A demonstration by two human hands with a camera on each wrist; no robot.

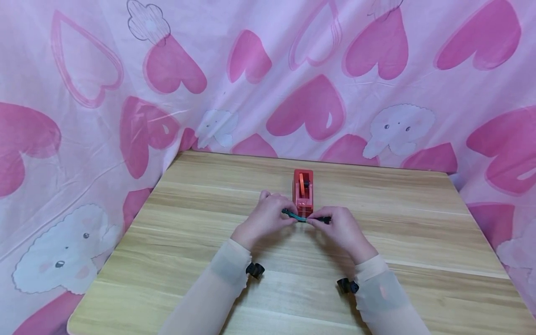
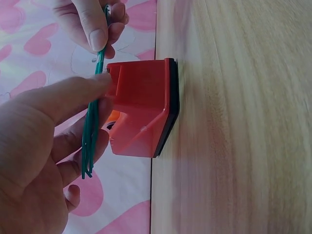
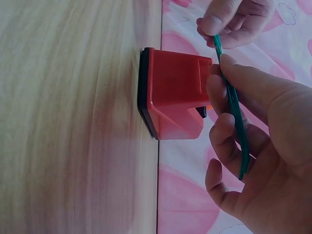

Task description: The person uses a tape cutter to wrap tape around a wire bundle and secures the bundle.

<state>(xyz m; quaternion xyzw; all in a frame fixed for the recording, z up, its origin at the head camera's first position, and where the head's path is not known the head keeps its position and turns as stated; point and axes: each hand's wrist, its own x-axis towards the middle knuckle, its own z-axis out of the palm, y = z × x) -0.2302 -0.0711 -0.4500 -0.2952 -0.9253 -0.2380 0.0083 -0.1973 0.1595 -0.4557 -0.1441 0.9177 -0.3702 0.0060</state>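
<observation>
Just below the head view's centre, the left hand (image 1: 271, 215) and right hand (image 1: 338, 226) pinch a slender green bundle of strands (image 2: 89, 139), possibly wire, near a red plastic tape dispenser (image 2: 142, 87).

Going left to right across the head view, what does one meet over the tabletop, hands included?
Left hand → red tape dispenser → right hand.

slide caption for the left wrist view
Left hand and right hand pinching bundled green strands near a red tape dispenser.
</observation>
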